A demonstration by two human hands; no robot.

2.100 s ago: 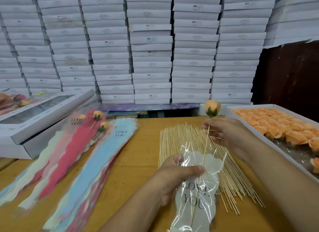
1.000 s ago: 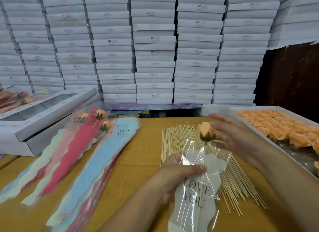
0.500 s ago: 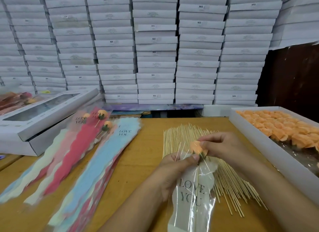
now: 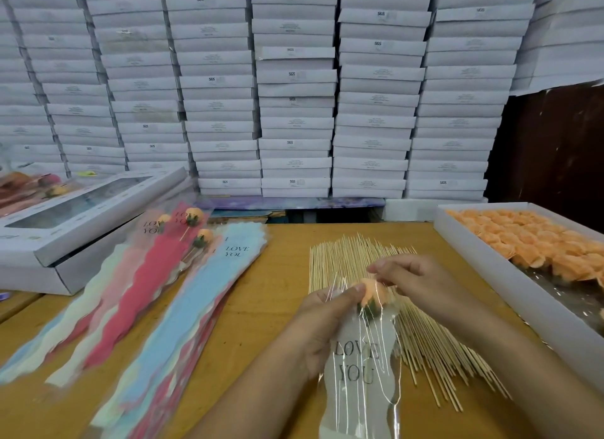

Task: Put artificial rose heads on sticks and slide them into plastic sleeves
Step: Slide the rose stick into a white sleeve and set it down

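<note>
An orange rose head (image 4: 371, 293) with a green base sits inside the mouth of a clear plastic sleeve (image 4: 359, 379) printed "LOVE YOU". My left hand (image 4: 322, 327) grips the sleeve near its top, thumb against the rose. My right hand (image 4: 411, 280) has its fingertips on the rose from above and the right. The rose's stick is hidden inside the sleeve. Both hands hover over a spread of bamboo sticks (image 4: 346, 255) on the wooden table (image 4: 271, 294).
A white tray (image 4: 510, 294) of several orange rose heads (image 4: 536, 242) stands at the right. Coloured sleeves (image 4: 183, 308) lie fanned at the left, with finished roses (image 4: 199, 239) on them. A windowed white box (image 4: 78, 216) sits far left. Stacked white boxes (image 4: 294, 95) wall the back.
The rose on its stick went down from above the sleeve into its mouth. My right hand followed it down and now touches the rose head at the sleeve's top.
</note>
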